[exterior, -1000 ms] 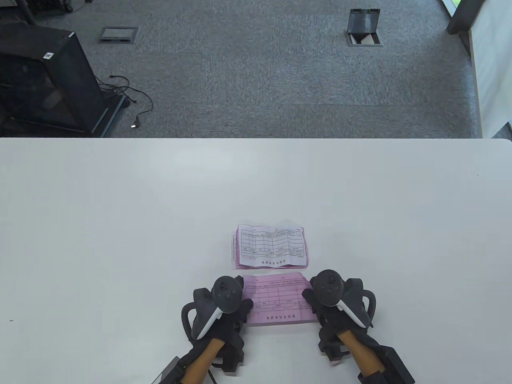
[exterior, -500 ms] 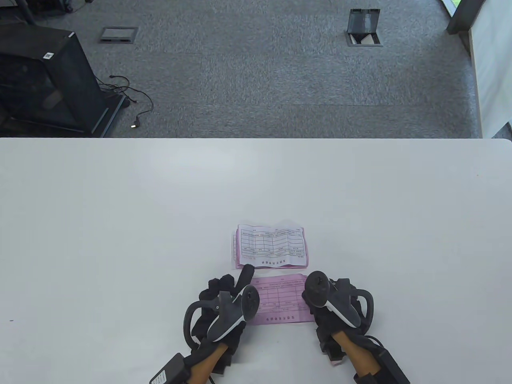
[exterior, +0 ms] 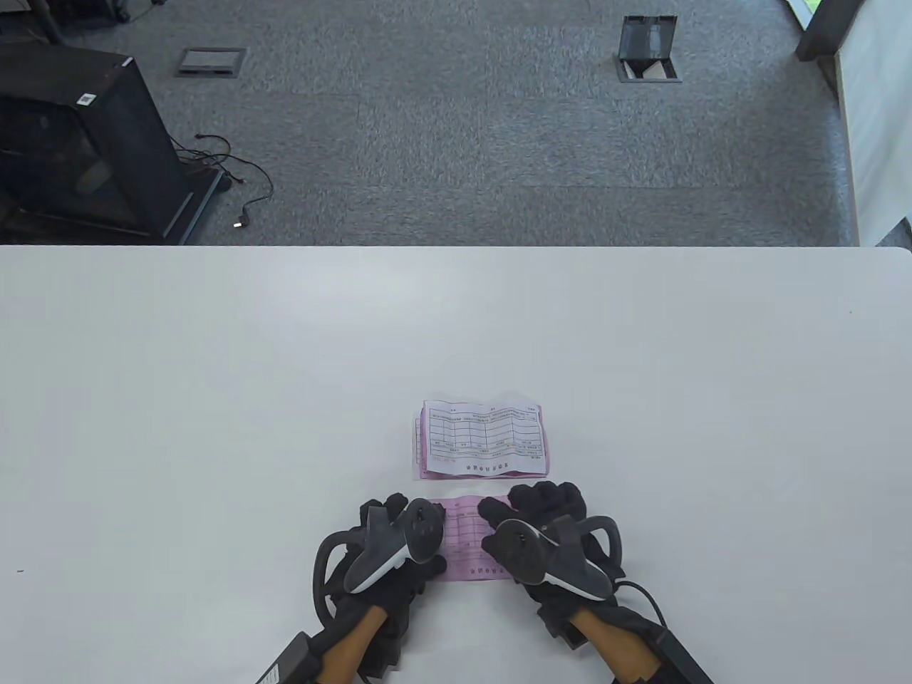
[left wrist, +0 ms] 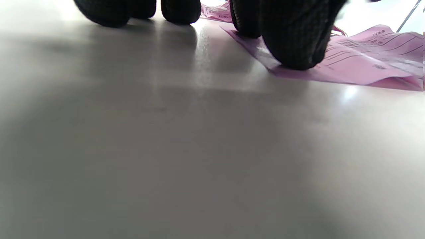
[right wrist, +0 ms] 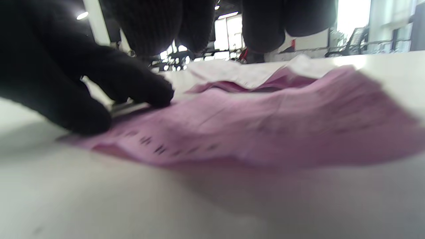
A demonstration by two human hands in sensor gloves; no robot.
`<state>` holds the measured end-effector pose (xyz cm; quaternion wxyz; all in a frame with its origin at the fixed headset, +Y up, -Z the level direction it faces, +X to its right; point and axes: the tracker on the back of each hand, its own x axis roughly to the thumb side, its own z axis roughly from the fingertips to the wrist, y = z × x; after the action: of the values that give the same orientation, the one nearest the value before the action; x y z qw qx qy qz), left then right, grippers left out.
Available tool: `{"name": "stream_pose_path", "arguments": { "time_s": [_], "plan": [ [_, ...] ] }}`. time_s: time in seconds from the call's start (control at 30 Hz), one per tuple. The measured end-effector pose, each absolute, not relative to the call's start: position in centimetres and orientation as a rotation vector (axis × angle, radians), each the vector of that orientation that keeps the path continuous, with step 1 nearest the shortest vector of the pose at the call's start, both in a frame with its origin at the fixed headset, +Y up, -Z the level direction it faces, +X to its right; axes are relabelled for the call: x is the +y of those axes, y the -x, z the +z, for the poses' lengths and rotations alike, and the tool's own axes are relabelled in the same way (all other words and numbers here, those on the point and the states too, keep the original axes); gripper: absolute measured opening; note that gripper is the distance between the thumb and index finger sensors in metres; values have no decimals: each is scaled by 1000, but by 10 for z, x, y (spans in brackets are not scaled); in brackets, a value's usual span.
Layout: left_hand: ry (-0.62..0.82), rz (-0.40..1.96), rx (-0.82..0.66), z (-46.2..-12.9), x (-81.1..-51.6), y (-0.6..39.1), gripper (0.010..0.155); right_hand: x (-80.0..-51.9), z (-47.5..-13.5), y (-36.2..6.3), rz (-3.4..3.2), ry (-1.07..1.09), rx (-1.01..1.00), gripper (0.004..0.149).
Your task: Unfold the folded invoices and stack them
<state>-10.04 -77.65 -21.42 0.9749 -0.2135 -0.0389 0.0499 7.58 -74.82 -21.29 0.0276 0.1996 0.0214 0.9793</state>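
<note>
A pink invoice lies flat on the white table near the front edge, mostly covered by my hands. My left hand rests palm down at its left edge, with a fingertip pressing on the pink paper. My right hand lies spread over the sheet's right half, and its thumb touches the pink sheet. Neither hand grips anything. Just beyond lies a stack of unfolded invoices with a white sheet on top and pink edges showing beneath.
The table's far edge runs across the middle of the table view, with grey carpet beyond it. A black cabinet and cables stand on the floor at the far left. The stack also shows in the right wrist view.
My right hand has slid left over the pink invoice and now covers its right half. My left hand has drawn its stretched finger back and sits at the sheet's left edge.
</note>
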Motion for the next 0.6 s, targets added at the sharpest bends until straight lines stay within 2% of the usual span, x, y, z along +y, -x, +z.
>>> {"name": "stream_pose_path", "arguments": {
  "time_s": [0.2,0.27,0.47,0.6],
  "plan": [
    [424,97,-80,-213,-776,99,72,-764,-218,-40,3129,-700,181,58],
    [420,99,-73,-213,-776,100,73,-766,-219,-37,3127,-690,158,57],
    [427,102,-71,-213,-776,100,72,-772,-219,-46,3182,-709,158,57],
    [428,101,-69,-213,-776,100,72,-770,-219,-60,3242,-635,181,56]
  ]
}}
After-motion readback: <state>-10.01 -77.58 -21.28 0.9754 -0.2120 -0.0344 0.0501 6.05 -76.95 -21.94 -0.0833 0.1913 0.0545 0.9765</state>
